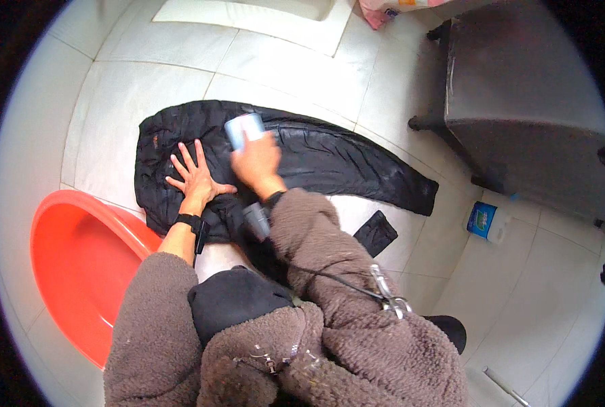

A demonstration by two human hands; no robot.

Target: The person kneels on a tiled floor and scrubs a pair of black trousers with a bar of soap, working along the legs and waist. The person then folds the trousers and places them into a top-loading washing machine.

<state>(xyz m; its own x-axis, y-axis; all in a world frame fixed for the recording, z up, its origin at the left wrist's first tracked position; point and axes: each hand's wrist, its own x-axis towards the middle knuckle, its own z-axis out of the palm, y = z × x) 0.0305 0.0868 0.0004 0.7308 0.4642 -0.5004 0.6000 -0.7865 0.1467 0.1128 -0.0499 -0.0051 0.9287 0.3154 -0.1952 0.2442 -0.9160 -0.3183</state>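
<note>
Black trousers (pixel 333 157) lie spread on the tiled floor, waist end at the left and one leg stretched to the right. Part of the other leg passes beneath my right arm, and its cuff (pixel 376 234) shows beyond the sleeve. With fingers spread, my left hand (pixel 195 178) rests flat on the upper part of the cloth. My right hand (pixel 257 157) grips a pale blue and white block (pixel 244 130) against the fabric. Motion blurs both hand and block, so I cannot tell whether it is soap or a brush.
A red plastic basin (pixel 73 264) tilts beside my left arm. Right of the trousers stands a dark, box-shaped unit (pixel 521 102) on legs, with a blue-labelled container (pixel 485 221) near it. A white recessed floor fixture (pixel 251 15) and a pink bag (pixel 376 12) are at the far side.
</note>
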